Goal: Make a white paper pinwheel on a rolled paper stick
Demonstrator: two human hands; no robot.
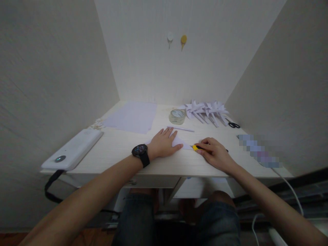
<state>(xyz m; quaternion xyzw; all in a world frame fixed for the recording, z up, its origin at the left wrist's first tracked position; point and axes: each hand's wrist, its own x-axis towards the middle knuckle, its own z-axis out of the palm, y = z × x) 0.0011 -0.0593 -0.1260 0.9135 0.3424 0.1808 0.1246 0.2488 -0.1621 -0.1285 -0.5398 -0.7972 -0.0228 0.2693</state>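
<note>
My left hand (165, 142) lies flat with its fingers spread, pressing a folded white paper (181, 142) onto the desk and hiding much of it. In my right hand (214, 152) is a yellow and black utility knife (196, 148), its blade side pointing left at the paper's right corner. Whether the blade touches the paper I cannot tell. Just beyond my left fingertips lies a thin rolled paper stick (182, 129).
Behind are a roll of clear tape (177, 116) and several paper pinwheels (206, 111). White sheets (133, 116) lie at the back left, near a white device (73, 150). Black-handled scissors (233, 125) and a blurred-out phone-like object (258, 152) lie on the right. Walls enclose the desk (112, 160).
</note>
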